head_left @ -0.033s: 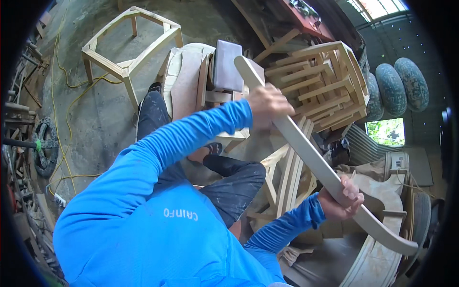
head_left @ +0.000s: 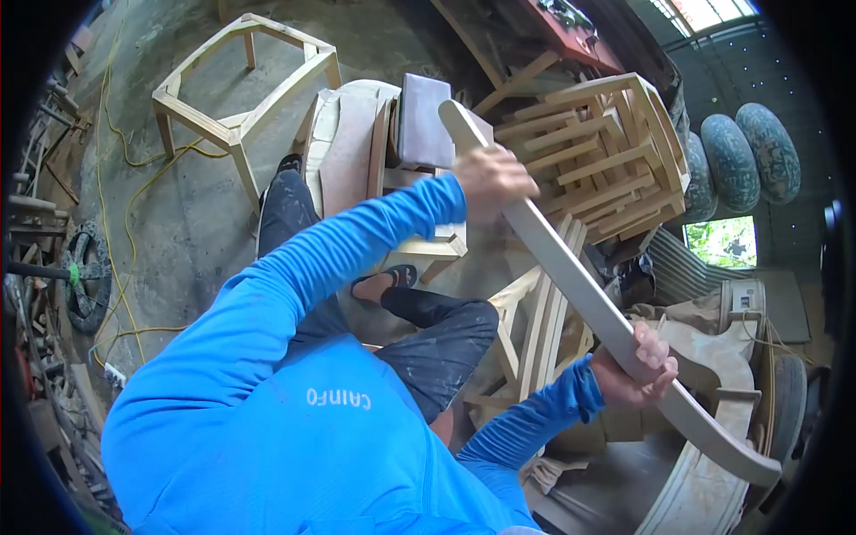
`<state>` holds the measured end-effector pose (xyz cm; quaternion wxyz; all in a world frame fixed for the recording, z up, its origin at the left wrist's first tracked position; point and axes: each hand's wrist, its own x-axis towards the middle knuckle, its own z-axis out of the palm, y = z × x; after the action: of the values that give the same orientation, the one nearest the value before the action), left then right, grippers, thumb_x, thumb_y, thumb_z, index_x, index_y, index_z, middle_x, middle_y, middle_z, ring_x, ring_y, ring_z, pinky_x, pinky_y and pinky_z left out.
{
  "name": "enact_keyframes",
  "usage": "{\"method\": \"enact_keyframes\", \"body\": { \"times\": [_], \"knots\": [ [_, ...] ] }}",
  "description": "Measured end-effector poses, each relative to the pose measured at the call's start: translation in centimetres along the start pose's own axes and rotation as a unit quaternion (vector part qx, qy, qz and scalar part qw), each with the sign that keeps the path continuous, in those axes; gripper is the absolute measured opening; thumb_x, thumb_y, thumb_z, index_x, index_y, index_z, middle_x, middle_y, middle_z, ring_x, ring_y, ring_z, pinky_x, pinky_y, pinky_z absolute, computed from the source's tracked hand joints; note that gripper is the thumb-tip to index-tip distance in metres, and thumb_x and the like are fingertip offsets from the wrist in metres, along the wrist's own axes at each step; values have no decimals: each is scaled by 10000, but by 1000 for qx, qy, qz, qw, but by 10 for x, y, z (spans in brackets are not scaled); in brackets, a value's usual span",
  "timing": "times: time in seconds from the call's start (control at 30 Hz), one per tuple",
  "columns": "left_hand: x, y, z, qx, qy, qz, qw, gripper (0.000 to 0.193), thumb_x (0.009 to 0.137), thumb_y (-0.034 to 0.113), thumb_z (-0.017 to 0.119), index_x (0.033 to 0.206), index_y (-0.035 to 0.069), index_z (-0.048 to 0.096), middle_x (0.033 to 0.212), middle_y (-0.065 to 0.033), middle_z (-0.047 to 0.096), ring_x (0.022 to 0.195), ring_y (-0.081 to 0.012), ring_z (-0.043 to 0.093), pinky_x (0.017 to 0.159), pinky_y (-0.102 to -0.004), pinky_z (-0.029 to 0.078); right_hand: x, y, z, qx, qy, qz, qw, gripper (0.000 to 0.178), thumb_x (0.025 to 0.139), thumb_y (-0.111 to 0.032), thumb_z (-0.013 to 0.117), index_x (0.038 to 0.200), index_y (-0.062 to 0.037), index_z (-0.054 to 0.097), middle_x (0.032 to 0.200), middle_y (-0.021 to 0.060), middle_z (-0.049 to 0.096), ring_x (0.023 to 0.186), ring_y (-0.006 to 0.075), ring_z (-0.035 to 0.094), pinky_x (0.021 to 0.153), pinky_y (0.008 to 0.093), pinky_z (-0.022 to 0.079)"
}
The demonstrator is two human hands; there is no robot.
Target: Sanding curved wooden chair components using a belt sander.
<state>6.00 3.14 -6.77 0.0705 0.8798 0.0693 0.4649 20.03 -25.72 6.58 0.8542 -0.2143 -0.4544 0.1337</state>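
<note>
A long, pale wooden piece point(head_left: 580, 292), smooth and curved at its lower end, runs slantwise across my front. Its narrow upper end rises toward the grey block; the hooked end lies at lower right. My left hand point(head_left: 496, 181) is wrapped over its upper part, knuckles up and slightly blurred; whether anything lies under the palm is hidden. Farther down, my right hand point(head_left: 635, 366) grips the same piece, with fingers curled over its edge. Beyond my left hand, a grey rectangular block point(head_left: 425, 121) sits on a wooden stand.
A bare wooden frame with legs point(head_left: 276, 107) stands at far left. Slatted wooden frames point(head_left: 606, 160) are stacked at far right, near dark inner tubes point(head_left: 767, 153). A carved pale furniture part point(head_left: 700, 481) lies at lower right. A yellow cord point(head_left: 134, 209) crosses the concrete floor.
My left hand has slid a little way toward the upper end of the wooden piece. My right hand keeps its grip in nearly the same place.
</note>
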Motion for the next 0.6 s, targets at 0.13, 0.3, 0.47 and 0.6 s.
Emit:
{"method": "enact_keyframes", "body": {
  "times": [0.13,0.3,0.47,0.6],
  "knots": [
    [-31,-68,13,35,4,-35,999,355,677,170,819,1014,184,709,1010,-38,700,1051,-270,668,989,-422,492,-31,55,39,-90,-93,-8,992,225,1038,-342,541,948,-136,547,864,69,615,858,240,580,888,442,449],
    [-46,-90,22,-7,-7,-65,998,380,637,233,838,977,162,684,1014,-70,683,1060,-300,649,1008,-445,457,-46,78,56,-172,-119,-6,978,207,997,-320,571,919,-131,542,854,65,616,866,255,619,886,486,484],
    [-33,-62,1,-65,61,-158,983,320,628,265,841,855,151,646,862,-63,692,906,-304,695,858,-470,515,70,55,90,-193,-102,112,969,276,1021,-263,538,792,-119,479,722,26,494,708,187,497,790,428,461],
    [-4,-35,-1,-99,97,-242,960,325,691,345,827,866,138,648,830,-99,713,850,-322,717,786,-471,546,193,63,118,-242,-94,207,943,280,1016,-255,599,793,-121,497,736,35,488,741,200,513,812,423,452]
  ]
}}
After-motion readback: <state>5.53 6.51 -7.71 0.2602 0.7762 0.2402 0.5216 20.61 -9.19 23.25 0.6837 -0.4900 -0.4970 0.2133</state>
